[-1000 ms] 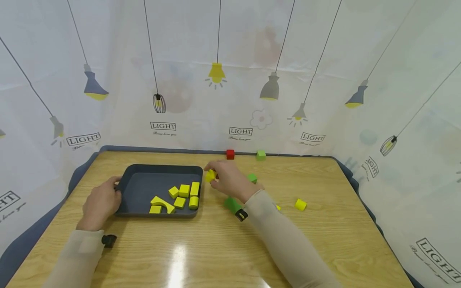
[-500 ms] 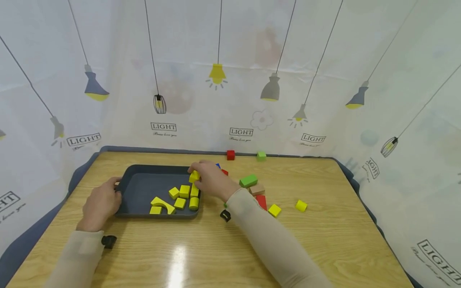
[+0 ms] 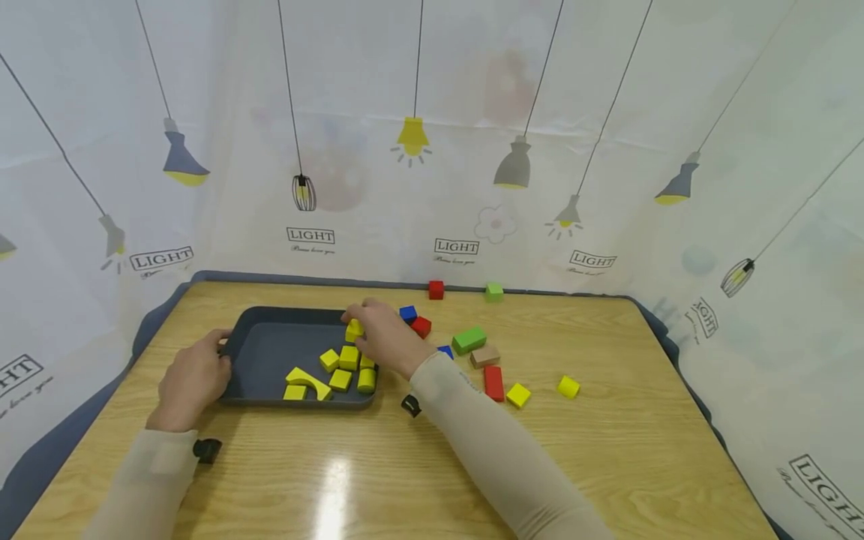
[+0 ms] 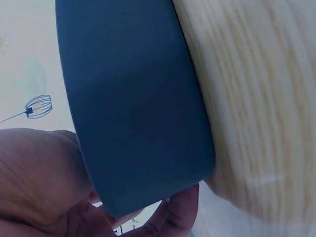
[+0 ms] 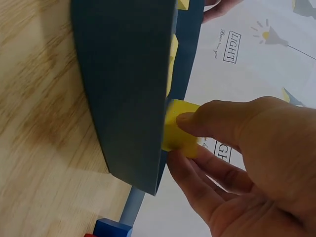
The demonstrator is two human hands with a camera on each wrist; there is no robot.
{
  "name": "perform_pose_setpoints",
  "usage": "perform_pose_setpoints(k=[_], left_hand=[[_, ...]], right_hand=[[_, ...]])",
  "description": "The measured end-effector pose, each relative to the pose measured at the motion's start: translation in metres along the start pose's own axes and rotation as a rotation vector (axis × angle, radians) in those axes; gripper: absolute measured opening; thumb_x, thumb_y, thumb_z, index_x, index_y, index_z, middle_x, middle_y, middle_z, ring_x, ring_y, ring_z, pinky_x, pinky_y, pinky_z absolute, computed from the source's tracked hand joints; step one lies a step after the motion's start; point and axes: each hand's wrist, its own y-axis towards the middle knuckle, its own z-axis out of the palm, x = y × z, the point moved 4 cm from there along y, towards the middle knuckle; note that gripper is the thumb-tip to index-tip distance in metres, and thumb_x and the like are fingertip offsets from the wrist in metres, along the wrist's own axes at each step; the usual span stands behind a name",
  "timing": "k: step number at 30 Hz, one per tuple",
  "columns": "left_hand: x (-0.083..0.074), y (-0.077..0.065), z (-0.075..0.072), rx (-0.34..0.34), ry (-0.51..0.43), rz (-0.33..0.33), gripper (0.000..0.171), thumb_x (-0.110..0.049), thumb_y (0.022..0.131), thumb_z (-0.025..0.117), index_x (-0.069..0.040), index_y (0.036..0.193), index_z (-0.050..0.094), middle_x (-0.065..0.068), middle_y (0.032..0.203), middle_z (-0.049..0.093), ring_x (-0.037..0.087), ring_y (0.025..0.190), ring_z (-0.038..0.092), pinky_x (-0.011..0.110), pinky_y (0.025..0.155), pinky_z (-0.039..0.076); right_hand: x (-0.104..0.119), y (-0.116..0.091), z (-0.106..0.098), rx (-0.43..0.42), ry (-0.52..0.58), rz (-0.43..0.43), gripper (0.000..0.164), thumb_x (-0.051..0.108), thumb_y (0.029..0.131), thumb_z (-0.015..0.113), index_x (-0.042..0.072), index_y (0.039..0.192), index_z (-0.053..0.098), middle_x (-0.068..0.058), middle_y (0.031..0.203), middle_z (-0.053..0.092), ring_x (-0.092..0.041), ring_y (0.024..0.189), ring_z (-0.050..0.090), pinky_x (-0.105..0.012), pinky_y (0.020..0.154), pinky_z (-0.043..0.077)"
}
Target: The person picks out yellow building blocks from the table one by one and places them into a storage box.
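Observation:
At the left end of a dark grey tray (image 3: 270,341), my left hand (image 3: 196,379) grips its side. The left wrist view has the tray wall (image 4: 133,108) with fingers curled under its end. My right hand (image 3: 391,337) is over the tray's far right corner and pinches a yellow block (image 5: 181,126) between thumb and fingers, just inside the wall. Several yellow blocks lie in the tray's right half, among them an arch (image 3: 308,381), a cylinder (image 3: 366,380) and a cube (image 3: 329,360). The right hand partly covers a block near the right wall.
Right of the tray lie a blue block (image 3: 408,313), a red block (image 3: 421,326), a green block (image 3: 469,340), a tan block (image 3: 484,355), a red bar (image 3: 494,383) and yellow blocks (image 3: 518,395). Along the back edge stand red (image 3: 436,289) and light green (image 3: 494,292) cubes.
My right hand has moved left with the yellow block, from beside the tray to over its far right corner. Blocks behind that arm came into view. The left hand stays on the tray.

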Motion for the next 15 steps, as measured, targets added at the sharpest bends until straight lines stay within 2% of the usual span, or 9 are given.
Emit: perform_pose_setpoints(k=[6, 15], left_hand=[[-0.002, -0.001, -0.001, -0.008, -0.002, 0.0, 0.05, -0.007, 0.097, 0.049, -0.005, 0.147, 0.045, 0.027, 0.131, 0.057, 0.045, 0.094, 0.062, 0.044, 0.053, 0.045], [-0.003, -0.001, -0.001, -0.003, 0.002, -0.018, 0.051, -0.007, 0.098, 0.047, -0.006, 0.148, 0.043, 0.027, 0.133, 0.057, 0.043, 0.091, 0.062, 0.042, 0.051, 0.044]], right_hand=[[-0.003, -0.007, -0.004, -0.014, -0.012, 0.003, 0.043, 0.011, 0.091, 0.074, 0.014, 0.132, 0.063, -0.005, 0.117, 0.058, -0.011, 0.09, 0.053, -0.02, 0.081, 0.049], [-0.008, -0.022, -0.013, -0.031, -0.021, -0.007, 0.041, 0.013, 0.092, 0.074, 0.014, 0.132, 0.063, -0.002, 0.114, 0.056, -0.011, 0.09, 0.052, -0.023, 0.079, 0.049]])
